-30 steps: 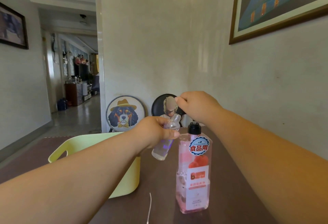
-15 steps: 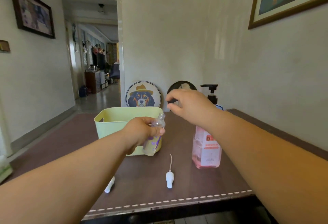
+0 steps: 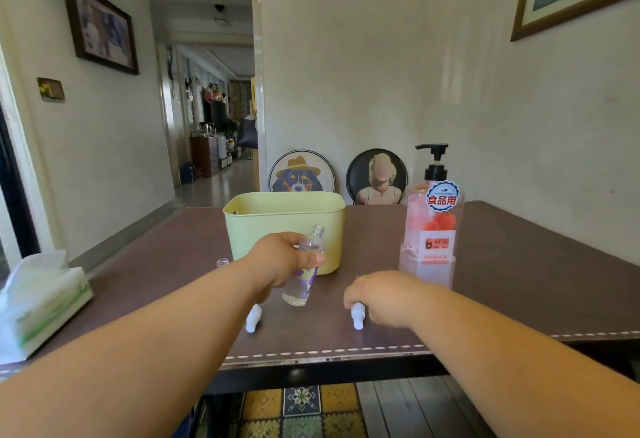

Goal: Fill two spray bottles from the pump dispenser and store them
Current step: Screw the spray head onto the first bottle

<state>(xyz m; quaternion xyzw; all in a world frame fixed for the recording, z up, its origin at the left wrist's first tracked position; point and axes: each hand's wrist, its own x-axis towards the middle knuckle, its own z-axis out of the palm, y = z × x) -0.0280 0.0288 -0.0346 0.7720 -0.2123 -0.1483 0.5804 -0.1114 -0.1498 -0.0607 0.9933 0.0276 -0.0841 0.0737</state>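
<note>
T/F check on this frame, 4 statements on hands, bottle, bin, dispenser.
1. The left hand holds a capless clear bottle. True.
2. The right hand presses the pump dispenser. False: it is down on the table at a white spray head.
3. The dispenser stands inside the yellow-green bin. False: it stands on the table, right of the bin.
4. A tissue pack lies at the table's left edge. True.
</note>
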